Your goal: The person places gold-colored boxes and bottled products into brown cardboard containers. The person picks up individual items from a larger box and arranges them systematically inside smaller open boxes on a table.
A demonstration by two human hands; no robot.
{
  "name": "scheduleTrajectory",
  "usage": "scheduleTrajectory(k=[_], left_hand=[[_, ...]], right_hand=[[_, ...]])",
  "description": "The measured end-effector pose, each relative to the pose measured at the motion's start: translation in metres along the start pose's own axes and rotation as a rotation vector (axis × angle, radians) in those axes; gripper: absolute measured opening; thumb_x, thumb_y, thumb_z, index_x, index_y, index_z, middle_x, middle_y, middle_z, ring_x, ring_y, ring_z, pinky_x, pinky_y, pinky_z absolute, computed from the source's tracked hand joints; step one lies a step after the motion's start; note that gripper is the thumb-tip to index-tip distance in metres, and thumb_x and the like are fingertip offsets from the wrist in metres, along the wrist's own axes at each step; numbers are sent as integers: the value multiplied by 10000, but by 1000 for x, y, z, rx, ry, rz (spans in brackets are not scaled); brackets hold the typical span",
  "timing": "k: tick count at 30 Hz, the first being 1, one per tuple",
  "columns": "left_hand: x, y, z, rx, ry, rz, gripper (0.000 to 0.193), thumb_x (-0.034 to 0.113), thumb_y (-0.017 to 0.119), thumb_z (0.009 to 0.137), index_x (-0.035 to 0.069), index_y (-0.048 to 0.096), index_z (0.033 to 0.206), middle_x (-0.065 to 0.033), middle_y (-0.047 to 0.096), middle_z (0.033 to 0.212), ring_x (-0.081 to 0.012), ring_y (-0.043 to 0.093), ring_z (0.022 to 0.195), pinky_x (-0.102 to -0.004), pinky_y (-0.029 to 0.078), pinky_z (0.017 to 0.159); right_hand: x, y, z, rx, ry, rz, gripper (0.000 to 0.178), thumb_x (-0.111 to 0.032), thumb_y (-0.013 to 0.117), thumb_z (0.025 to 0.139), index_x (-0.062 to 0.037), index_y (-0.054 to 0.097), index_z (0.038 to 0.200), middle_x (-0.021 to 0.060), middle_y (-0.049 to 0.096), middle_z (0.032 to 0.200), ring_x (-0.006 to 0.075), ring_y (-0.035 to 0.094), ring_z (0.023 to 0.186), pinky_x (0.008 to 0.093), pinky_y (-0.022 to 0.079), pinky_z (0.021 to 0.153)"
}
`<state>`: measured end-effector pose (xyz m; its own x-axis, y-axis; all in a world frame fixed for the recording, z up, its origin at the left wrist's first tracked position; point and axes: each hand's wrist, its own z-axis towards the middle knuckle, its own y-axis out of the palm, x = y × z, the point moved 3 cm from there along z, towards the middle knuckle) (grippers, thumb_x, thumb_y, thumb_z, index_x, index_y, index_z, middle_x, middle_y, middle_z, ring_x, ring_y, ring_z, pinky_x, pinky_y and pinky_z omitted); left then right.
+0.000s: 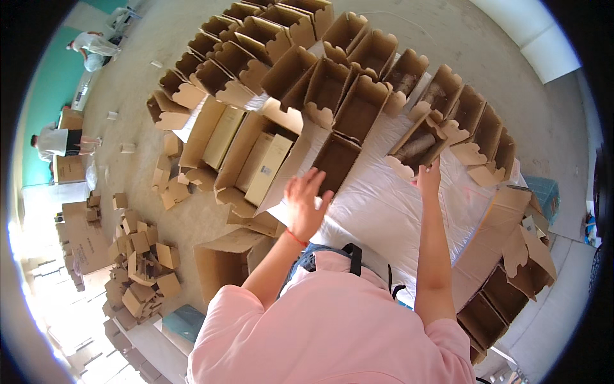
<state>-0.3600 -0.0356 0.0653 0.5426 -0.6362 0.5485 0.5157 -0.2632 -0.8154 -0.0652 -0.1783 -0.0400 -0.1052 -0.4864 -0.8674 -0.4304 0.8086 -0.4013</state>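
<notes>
My left hand (307, 203) has its fingers spread, holding nothing. It hovers over the near end of an open brown cardboard box (338, 161); whether the fingertips touch the cardboard I cannot tell. To its left stands a larger open carton (234, 168) with flat tan boxes (267, 169) inside. My right hand (428, 176) grips the near edge of a small open cardboard box (442, 148), which is tilted on the white sheet (384, 192). A roll-shaped brown bundle (414, 148) lies in that box. The right fingertips are partly hidden by the rim.
Rows of open cardboard boxes (265, 38) line the far side of the sheet. Folded cardboard (489, 224) lies at the right, an open carton (217, 262) at my left. Beyond is a heap of small boxes (137, 256). Two people (54, 142) are at the far left.
</notes>
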Motion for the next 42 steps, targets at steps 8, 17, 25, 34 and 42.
scheduleTrajectory(k=[8, 17, 25, 34, 42], left_hand=[[-123, -105, 11, 377, -283, 392, 470, 253, 615, 801, 61, 518, 1219, -150, 491, 1259, -337, 456, 1145, -433, 350, 966], [-207, -95, 28, -78, -523, 400, 344, 353, 609, 794, 82, 621, 1005, -178, 637, 928, -356, 597, 899, -448, 470, 763], [-229, -104, 44, 77, -463, 602, 238, 314, 545, 852, 92, 629, 876, -181, 640, 807, -375, 615, 782, -478, 487, 667], [-236, -95, 47, 9, -485, 513, 451, 276, 570, 854, 45, 484, 1231, -207, 613, 1048, -363, 590, 957, -446, 475, 807], [-216, -102, 27, 117, -450, 542, 644, 312, 594, 822, 106, 330, 1372, -167, 376, 1369, -343, 383, 1232, -462, 274, 1034]], right_hand=[[-10, 26, 4, -212, -14, 3, 625, -102, 489, 861, -110, 194, 1412, 177, 586, 1024, 231, 628, 648, 342, 551, 499], [2, 43, -27, -257, -113, -52, 657, -246, 607, 839, -13, 291, 1366, 119, 644, 887, 186, 623, 670, 312, 511, 511], [30, 40, -66, -102, -321, -138, 451, -132, 613, 804, -41, 477, 1225, 171, 597, 1095, 237, 640, 731, 348, 502, 712], [16, 31, -76, -72, -227, -143, 495, -239, 621, 806, -32, 479, 1233, 208, 555, 1159, 281, 626, 854, 375, 490, 769], [-30, 57, -41, 32, 87, -93, 518, -247, 563, 846, 13, 403, 1265, 238, 600, 995, 292, 652, 684, 361, 542, 509]])
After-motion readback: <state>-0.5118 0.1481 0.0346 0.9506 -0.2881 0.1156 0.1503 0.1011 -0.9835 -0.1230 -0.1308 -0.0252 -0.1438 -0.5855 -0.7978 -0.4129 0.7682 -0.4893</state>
